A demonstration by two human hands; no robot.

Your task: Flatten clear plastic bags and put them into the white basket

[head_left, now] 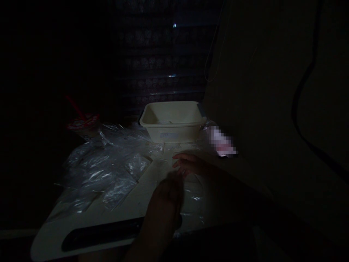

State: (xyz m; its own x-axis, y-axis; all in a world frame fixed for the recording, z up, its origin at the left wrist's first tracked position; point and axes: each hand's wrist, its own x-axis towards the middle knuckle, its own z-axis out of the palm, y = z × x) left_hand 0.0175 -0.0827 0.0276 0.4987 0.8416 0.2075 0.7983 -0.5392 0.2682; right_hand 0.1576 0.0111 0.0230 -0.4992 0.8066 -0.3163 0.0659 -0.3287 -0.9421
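Dim light leaves a pale surface (51,238) barely readable, with a cream tub (174,133) at its far side and crumpled clear bags (109,174) to the left. The clear plastic sheet (196,198) lies flat just right of the left hand (166,193) and on the near side of the right hand (192,163), its long axis seemingly running toward the tub. The right hand's fingers are spread and loosely bent, the left is blurred and dark, and whether either grasps the plastic, I cannot tell.

Very dim — deep shadows, faint glints, slight blur.
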